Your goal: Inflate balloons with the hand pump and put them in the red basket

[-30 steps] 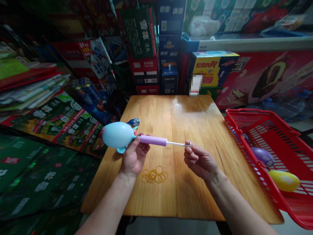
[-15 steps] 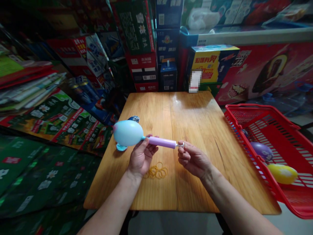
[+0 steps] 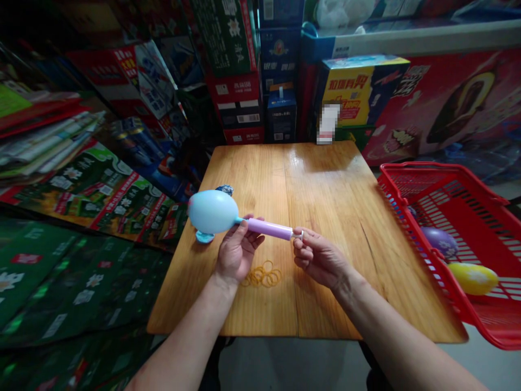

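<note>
My left hand [image 3: 236, 251] is closed around the front end of a purple hand pump [image 3: 269, 228], pinching the neck of a light blue balloon [image 3: 212, 212] fitted on its nozzle. The balloon is partly inflated and hangs over the left part of the wooden table [image 3: 325, 184]. My right hand [image 3: 317, 259] is closed on the pump's plunger handle, which is pushed almost fully into the barrel. A pile of yellow rubber bands [image 3: 262, 276] lies on the table just below my hands. Uninflated balloons [image 3: 211, 234] lie under the blue one.
A red plastic basket [image 3: 468, 244] stands at the table's right edge, holding a purple balloon [image 3: 439, 240] and a yellow balloon [image 3: 474, 278]. Stacked cartons [image 3: 244, 81] and a yellow box [image 3: 358, 95] stand behind the table. Flattened printed boxes cover the left side.
My right hand has pushed the plunger into the pump, closing the gap to the barrel. The balloon has grown slightly. Both hands have shifted a little to the right and up.
</note>
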Tool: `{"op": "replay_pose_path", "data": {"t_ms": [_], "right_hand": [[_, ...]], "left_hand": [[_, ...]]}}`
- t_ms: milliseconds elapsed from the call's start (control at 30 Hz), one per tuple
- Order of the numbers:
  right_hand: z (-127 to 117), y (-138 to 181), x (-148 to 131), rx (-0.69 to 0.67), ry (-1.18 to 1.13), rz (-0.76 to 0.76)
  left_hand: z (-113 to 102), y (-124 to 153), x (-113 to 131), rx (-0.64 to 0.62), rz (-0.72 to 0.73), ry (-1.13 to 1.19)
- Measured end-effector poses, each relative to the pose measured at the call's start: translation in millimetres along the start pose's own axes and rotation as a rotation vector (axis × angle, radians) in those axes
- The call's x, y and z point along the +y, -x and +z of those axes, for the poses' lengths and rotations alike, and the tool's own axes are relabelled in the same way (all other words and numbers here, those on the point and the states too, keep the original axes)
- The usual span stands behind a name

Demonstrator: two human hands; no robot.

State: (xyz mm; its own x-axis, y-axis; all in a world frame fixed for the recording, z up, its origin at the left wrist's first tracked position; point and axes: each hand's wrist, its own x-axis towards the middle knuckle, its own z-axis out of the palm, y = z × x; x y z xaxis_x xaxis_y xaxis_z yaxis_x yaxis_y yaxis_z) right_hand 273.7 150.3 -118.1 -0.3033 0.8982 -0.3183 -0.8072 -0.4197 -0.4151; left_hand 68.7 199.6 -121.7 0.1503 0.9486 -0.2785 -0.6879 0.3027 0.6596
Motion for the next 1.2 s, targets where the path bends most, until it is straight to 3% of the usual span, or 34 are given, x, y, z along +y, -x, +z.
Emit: {"op": "replay_pose_path", "data": {"t_ms": [267,600,767,900,1200], "right_hand": [[-3,12,-34,-0.011,0.010,-0.050],[-3,2,-3,-0.001,-0.025,0.032],[-4,7,-22,0.009,-0.006,0.020],[-6,12,-37,0.004,-0.050,-0.015],[-3,1,-4,0.007,-0.052,0.020]], "left_hand": [[-6,-9,29,0.021,0.133,-0.002],[0,4,-4,-0.013,0.004,0.011],[-2,-4,12,-0.012,0.016,0.001],[-6,-8,26,0.011,0.123,0.012],[2,6,-1,-0.020,-0.022,-0.001]]}}
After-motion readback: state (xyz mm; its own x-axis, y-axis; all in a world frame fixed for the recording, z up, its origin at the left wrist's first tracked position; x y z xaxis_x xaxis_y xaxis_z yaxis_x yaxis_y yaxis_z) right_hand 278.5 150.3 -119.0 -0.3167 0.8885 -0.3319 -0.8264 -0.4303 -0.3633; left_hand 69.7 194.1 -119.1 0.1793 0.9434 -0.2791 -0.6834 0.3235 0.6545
